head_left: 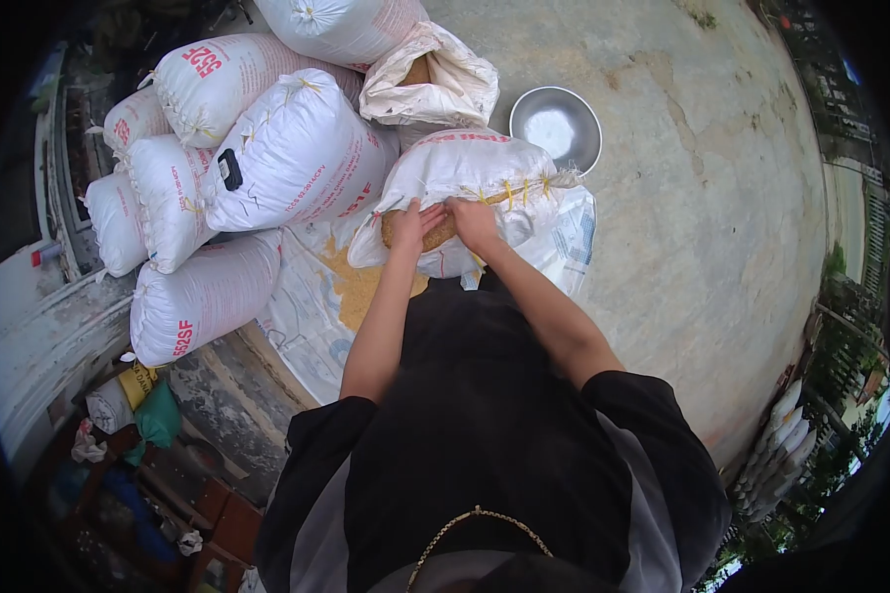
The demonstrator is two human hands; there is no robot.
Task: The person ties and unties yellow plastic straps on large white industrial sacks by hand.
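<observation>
Head view, work area: a white sack [465, 158] with red print lies in front of the person's body, on a white plastic sheet [311, 346] spread over the concrete ground [692, 217].
Sack mouth: faces the person and gapes on the left side, exposing golden-brown grain [449, 235]; on the right side, yellow stitches [512, 192] cross the edge.
Left hand [413, 225]: at the left part of the mouth, against the grain; its fingers are extended and close together, though whether they clamp the fabric cannot be told.
Right hand [475, 225]: just beside the left hand, at the middle of the mouth; its fingers are bent, with the tips hidden, so whether they grip the edge cannot be told.
Loose grain [361, 292]: scattered on the sheet, to the left of the sack and partly behind the left forearm.
Metal bowl [556, 128]: round, on the ground just beyond the sack, to its right.
Open sack [430, 84]: beyond the stitched one, its rim folded outward and brown contents visible inside.
Sack pile [208, 296]: filled white sacks with red lettering, heaped on the left; a small black device [229, 170] rests on one of them.
Lower left: a green bag [158, 415] beside a yellow sack [136, 385].
Clothing: a black and grey shirt [494, 445], with a gold-coloured chain [478, 511] at the neck.
</observation>
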